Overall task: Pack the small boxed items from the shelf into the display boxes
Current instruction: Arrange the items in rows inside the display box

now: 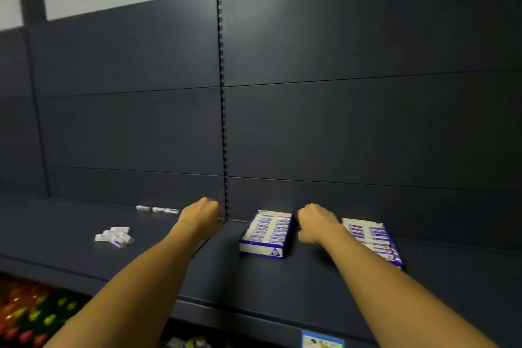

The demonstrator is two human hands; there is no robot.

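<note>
The small white-and-blue boxed items (114, 237) lie loose toward the dark shelf's (175, 268) left end, long sides roughly along its front edge, nearer the left hand (201, 216) than the right hand (315, 224), both curled, grip hidden.

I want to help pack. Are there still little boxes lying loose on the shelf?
Yes, a pile of little boxes and a short row lie loose on the shelf, left of the display boxes.
</note>
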